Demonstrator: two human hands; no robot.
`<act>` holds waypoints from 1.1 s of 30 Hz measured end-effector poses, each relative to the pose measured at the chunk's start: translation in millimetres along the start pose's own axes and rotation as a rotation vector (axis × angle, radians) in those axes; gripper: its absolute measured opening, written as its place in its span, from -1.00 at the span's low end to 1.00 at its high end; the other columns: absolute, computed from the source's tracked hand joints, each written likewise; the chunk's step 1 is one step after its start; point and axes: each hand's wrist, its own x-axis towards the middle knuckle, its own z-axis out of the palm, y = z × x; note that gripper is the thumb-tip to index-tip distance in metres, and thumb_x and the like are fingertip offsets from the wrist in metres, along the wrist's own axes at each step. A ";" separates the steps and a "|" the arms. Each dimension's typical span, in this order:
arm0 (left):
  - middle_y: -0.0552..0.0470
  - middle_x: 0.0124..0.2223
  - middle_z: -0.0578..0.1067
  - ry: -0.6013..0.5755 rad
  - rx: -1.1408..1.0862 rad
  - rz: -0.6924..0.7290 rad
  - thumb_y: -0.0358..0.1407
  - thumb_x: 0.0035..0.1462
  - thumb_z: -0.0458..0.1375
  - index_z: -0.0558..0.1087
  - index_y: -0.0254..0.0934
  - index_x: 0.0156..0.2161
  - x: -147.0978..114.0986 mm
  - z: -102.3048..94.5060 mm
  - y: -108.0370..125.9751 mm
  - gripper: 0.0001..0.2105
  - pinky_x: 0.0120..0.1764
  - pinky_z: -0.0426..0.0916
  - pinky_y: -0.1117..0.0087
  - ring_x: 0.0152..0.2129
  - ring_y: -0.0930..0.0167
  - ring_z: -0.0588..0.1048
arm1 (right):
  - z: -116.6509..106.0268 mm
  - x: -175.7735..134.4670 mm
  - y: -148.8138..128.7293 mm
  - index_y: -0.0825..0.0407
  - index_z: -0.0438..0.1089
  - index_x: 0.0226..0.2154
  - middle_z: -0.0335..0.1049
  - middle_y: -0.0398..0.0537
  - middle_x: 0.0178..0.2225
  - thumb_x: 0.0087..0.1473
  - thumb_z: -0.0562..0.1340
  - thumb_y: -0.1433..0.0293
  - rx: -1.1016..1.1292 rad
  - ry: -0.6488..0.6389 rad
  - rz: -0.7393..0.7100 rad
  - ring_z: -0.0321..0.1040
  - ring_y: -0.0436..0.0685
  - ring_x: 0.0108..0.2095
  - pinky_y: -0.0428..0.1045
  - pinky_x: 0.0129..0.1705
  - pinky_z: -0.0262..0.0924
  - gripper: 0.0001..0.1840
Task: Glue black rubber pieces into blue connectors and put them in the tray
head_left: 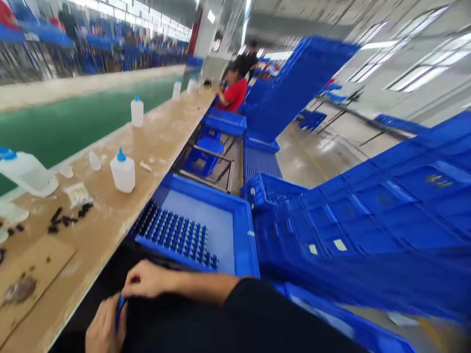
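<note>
My left hand [105,326] is closed around a small blue part [119,310], whose exact kind I cannot make out. My right hand [149,279] pinches at the upper end of that same part, its thumb and fingers pressed together. Both hands are low in the view, over my dark clothing and beside the table edge. Just beyond my right forearm, a blue crate [245,235] holds rows of small blue and black parts [180,233] standing on a pale sheet.
On the brown worktable [110,215] are a white bottle with blue cap [123,174], a larger tilted bottle [29,171] and scattered black pieces [69,218]. Stacked blue crates [360,220] rise at right. Farther off, a person in red [235,93] sits at the table near a blue stool [206,152].
</note>
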 end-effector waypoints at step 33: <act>-0.13 0.15 0.41 -0.398 0.064 -0.356 -0.19 0.39 -0.03 0.37 -0.20 0.16 -22.3 35.0 32.1 -0.67 0.14 0.42 0.21 0.12 0.30 0.42 | -224.0 102.0 160.6 0.19 0.48 -0.20 0.52 0.21 -0.18 0.24 0.16 0.35 -0.384 0.829 0.250 0.39 0.22 -0.15 0.08 0.02 0.19 -0.74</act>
